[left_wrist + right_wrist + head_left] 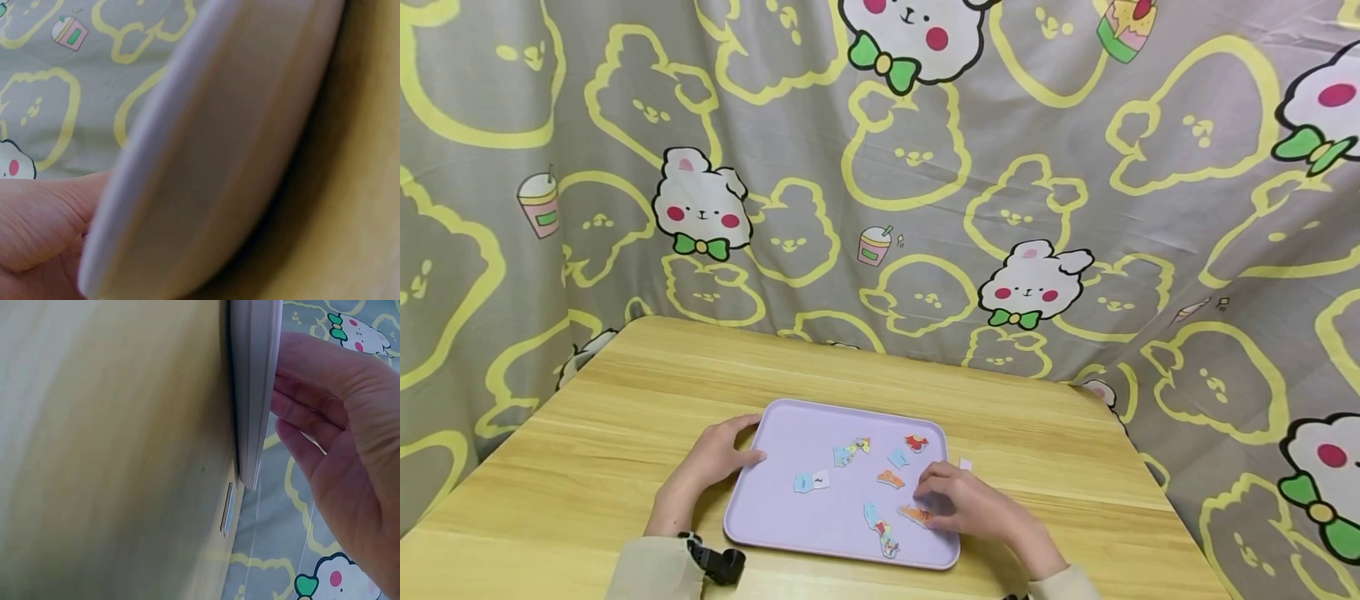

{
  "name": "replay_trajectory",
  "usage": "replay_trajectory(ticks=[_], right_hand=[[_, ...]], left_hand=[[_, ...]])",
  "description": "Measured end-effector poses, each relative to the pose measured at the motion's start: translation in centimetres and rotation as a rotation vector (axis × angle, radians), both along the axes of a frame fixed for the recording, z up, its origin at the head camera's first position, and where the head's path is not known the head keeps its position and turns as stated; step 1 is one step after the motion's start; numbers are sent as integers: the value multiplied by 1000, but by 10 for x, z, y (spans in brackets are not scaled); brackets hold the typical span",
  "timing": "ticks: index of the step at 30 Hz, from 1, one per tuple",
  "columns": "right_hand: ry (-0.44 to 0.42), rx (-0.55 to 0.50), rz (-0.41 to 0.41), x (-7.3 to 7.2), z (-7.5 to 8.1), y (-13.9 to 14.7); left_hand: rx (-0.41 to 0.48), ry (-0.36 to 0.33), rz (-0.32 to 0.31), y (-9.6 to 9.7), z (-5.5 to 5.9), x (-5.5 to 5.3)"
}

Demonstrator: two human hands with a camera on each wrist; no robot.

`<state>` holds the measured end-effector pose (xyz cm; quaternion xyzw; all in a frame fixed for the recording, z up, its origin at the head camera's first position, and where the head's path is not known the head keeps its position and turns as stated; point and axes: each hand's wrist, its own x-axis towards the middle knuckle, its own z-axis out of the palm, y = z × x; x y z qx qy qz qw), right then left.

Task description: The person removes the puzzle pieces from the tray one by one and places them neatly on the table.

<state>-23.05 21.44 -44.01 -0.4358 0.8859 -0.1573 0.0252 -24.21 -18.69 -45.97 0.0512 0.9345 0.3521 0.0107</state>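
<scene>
In the head view, a pale purple rectangular tray with rounded corners (775, 512) lies at the lower centre of the frame on a light wood-grain surface (580, 483), carrying small printed paper pieces. The left hand (715, 457) is at the tray's left rim, its fingers relaxed and resting there, the thumb reaching just over the edge. The right hand (968, 502) bends over the tray's lower right, its curled fingers at the right end of a jagged orange piece (912, 514); whether they pinch it cannot be told. Above that lie another orange piece (891, 478), a plain light-blue piece (898, 457) and a red piece (916, 442). Left of these are a blue-and-yellow cluster (852, 452) and a blue-and-white pair (811, 482); a blue, red and multicoloured strip (882, 530) lies toward the lower edge. The left wrist view shows the tray's outer side wall, which the head view hides, but none of the pieces. The right wrist view shows the palm side and bent fingers, their tips hidden behind the rim, and a thin flat scrap (227, 509) on the surface, just beyond the tray's lower end.
</scene>
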Motion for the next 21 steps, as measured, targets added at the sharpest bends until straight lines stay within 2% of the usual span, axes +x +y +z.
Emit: replay_trajectory(ticks=[7,21], right_hand=[[26,4,14,3,0,-5],[-5,-24,-10,-1,-3,-5]], left_hand=[[-1,2,-8,0,2,1],[-1,5,-14,-1,2,0]])
